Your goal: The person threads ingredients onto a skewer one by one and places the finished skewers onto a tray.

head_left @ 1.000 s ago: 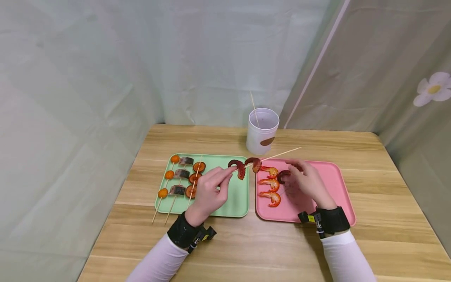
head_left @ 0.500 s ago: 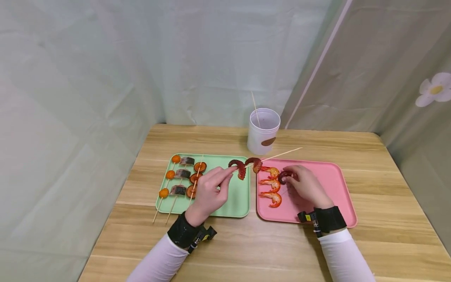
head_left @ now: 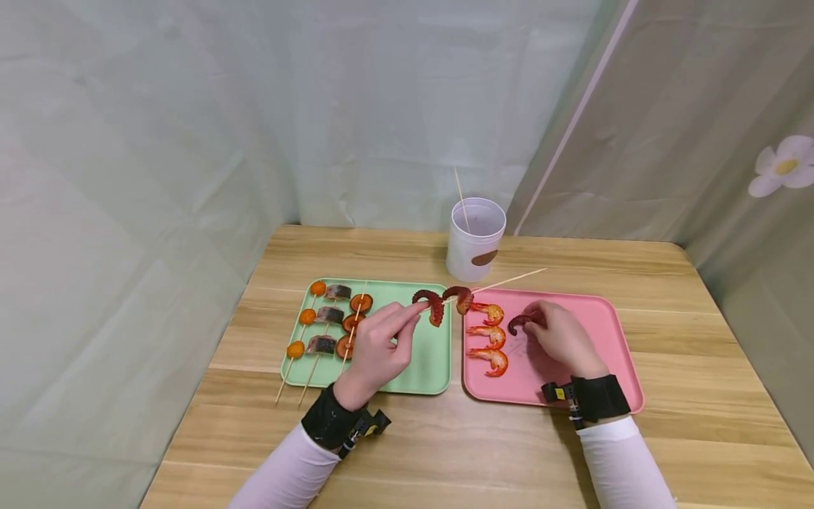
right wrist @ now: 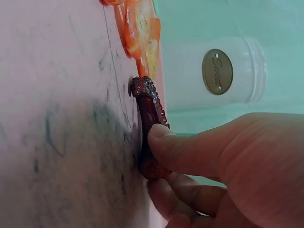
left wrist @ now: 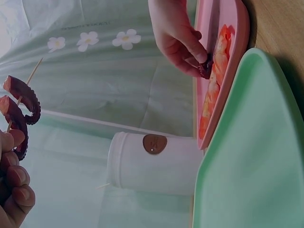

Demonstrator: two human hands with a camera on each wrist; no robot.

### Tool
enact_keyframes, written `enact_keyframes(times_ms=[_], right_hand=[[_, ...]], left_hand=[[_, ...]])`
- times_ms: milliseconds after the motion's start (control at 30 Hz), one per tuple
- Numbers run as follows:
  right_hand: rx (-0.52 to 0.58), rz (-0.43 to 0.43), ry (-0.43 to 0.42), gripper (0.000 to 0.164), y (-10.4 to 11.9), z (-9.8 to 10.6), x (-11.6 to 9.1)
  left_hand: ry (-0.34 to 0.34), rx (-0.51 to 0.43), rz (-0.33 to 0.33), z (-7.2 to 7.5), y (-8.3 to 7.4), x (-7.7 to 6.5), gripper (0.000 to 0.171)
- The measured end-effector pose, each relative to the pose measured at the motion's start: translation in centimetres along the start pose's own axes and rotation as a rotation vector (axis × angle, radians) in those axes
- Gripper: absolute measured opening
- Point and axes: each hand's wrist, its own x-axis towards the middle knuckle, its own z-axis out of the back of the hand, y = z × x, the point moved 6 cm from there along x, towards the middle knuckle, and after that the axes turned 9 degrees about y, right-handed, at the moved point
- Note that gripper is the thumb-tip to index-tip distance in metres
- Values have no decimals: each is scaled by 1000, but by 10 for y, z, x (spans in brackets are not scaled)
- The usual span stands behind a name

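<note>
My left hand (head_left: 384,344) pinches a thin wooden skewer (head_left: 511,278) above the right part of the green tray. Two dark red octopus tentacles (head_left: 458,300) are threaded on it, close to the fingertips, and its bare tip points up to the right. Over the pink tray (head_left: 598,318), my right hand (head_left: 561,338) grips a third octopus tentacle (right wrist: 149,107) between thumb and fingers. In the right wrist view this piece lies at the tray's surface, its curled end free. Several inches to its left, three shrimp (head_left: 487,336) lie in a column.
On the green tray (head_left: 420,367) lie skewers of orange balls (head_left: 307,317), fish pieces (head_left: 328,314) and mushroom slices (head_left: 361,303). A white bucket (head_left: 473,244) with one skewer leaning in it stands behind the trays. Curtains hang around the wooden table (head_left: 483,452).
My right hand first hovered over the tentacle with fingers spread, then took hold of it; the piece has since shifted slightly right, away from the shrimp. The left hand has stayed still.
</note>
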Motion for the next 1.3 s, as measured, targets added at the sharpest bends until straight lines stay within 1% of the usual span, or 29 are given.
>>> enact_keyframes(times_ms=[100,167,233,333,433,533,667,733,867,967,1033,1133,1200,1300], right_hand=[[-5,1,21,26,-1,-1,0],[-20,9,25,27,-1,-1,0],[-35,20,15,26,-1,1,0],[-10,20,-10,26,-1,5,-2],[78,7,-34,29,-1,11,-4],[189,-28,-53,33,-1,16,-7],[321,-84,-55,37,-2,19,-9],[374,-93,-51,41,-1,20,-9],[413,-86,-43,47,-1,22,-10],[430,-107,-32,48,-2,23,-12],[465,-124,-30,48,-2,24,-12],[546,-117,-42,50,-2,27,-13],[626,-86,-53,49,0,30,-13],[761,-42,-70,43,3,35,-15]], left_hand=[[-1,0,-3,0,0,0,28],[-2,0,-5,0,0,0,28],[-1,0,-5,0,0,0,28],[3,-2,-6,0,0,0,28],[9,-7,-5,0,0,1,28],[12,-8,-5,0,0,1,28],[14,-5,-4,-1,0,0,28],[16,-5,-2,-1,0,0,28],[19,-9,2,0,0,0,28],[18,-13,3,0,0,0,28],[16,-15,1,1,0,0,28],[16,-15,-4,0,-1,1,28],[18,-13,-6,0,-1,1,28],[26,2,-7,0,0,0,28]])
